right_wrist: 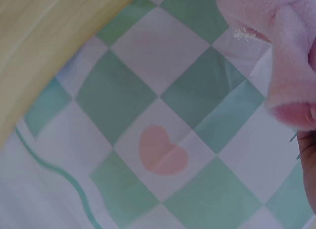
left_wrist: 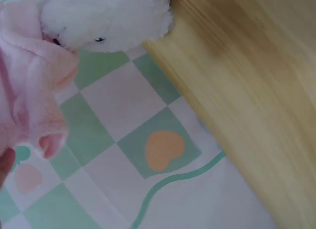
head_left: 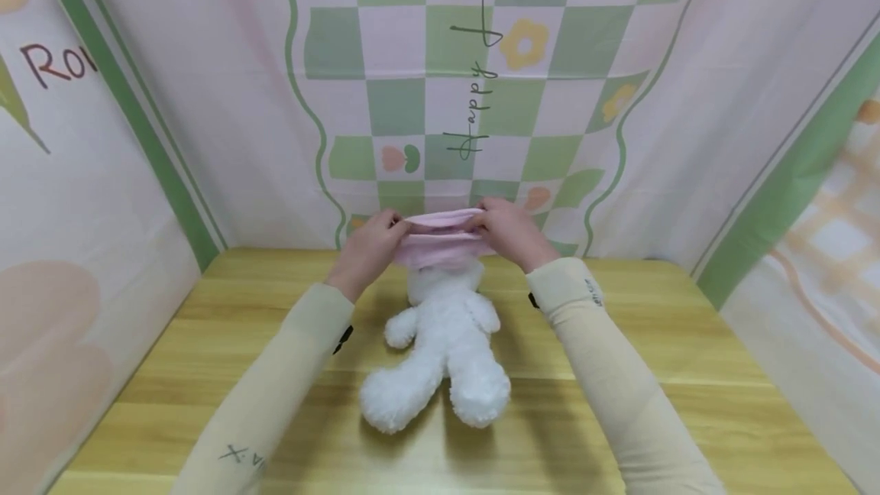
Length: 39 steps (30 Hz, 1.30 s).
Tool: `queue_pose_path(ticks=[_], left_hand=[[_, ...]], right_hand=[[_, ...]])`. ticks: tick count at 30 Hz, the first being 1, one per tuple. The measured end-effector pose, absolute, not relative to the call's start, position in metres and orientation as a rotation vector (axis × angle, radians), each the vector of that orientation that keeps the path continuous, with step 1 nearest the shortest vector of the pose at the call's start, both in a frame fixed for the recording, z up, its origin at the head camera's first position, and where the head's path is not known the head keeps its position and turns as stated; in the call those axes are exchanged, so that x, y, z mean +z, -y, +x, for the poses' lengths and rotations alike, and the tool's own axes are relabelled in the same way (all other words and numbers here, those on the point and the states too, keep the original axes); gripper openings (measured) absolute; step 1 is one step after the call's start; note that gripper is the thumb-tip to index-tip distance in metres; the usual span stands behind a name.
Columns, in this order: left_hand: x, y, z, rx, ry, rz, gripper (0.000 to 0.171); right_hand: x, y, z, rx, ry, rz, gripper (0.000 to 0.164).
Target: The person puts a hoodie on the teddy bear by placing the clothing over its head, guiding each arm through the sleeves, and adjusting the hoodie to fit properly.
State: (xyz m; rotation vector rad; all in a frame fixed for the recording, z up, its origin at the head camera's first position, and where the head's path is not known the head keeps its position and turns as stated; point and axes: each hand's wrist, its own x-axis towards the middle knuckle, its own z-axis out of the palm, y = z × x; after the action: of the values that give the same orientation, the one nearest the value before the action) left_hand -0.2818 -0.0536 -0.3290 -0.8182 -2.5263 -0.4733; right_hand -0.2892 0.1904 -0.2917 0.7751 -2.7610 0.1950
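A white plush toy (head_left: 450, 338) lies on the table with its legs toward me, and a small pink doll garment (head_left: 440, 250) covers the top of its head. My left hand (head_left: 371, 247) pinches one side of the garment's edge. On the other side my right hand (head_left: 516, 231) grips the same edge, so the cloth stretches between both hands. In the left wrist view the plush head (left_wrist: 111, 17) shows dark eyes beside the garment (left_wrist: 27, 71), whose short sleeve hangs down. The right wrist view shows another sleeve (right_wrist: 291, 81) above part of my hand (right_wrist: 308, 174).
The wooden table (head_left: 268, 342) ends at a back edge just beneath the hands. Behind it hangs a green-and-white checked cloth (head_left: 457, 44) with lettering. Printed cloth panels (head_left: 89, 197) stand along the left side and the right side (head_left: 811, 250).
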Motion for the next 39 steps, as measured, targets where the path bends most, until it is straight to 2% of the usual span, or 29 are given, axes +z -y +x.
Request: queue_pose_path(ticks=[5,8,15,19,25,27,30,34,39], left_hand=[[-0.327,0.047,-0.284,-0.092,2.464,-0.779,0.016],[-0.326,0.044,-0.285,-0.14,2.425,-0.7,0.014],[-0.32,0.043,-0.291,-0.196,2.395,-0.59,0.026],[-0.319,0.045,-0.297,-0.13,2.374,-0.592,0.036],[-0.321,0.051,-0.305,-0.098,2.314,-0.63,0.036],[-0.324,0.054,-0.307,-0.072,2.303,-0.644,0.037],[-0.333,0.059,-0.309,-0.01,2.287,-0.659,0.04],[-0.35,0.063,-0.31,0.046,2.323,-0.626,0.046],[-0.367,0.06,-0.312,0.024,2.419,-0.575,0.049]], right_hand=[[-0.291,-0.184,-0.292,0.126,2.744,0.843,0.022],[-0.288,-0.181,-0.293,0.116,2.746,0.843,0.019],[-0.278,-0.173,-0.294,0.052,2.752,0.706,0.021],[-0.275,-0.171,-0.295,0.0,2.763,0.542,0.031],[-0.28,-0.167,-0.303,-0.03,2.831,0.336,0.053],[-0.284,-0.165,-0.305,-0.008,2.848,0.301,0.057],[-0.295,-0.162,-0.306,-0.007,2.842,0.299,0.054],[-0.315,-0.162,-0.305,-0.077,2.781,0.353,0.043],[-0.331,-0.164,-0.305,-0.128,2.707,0.359,0.041]])
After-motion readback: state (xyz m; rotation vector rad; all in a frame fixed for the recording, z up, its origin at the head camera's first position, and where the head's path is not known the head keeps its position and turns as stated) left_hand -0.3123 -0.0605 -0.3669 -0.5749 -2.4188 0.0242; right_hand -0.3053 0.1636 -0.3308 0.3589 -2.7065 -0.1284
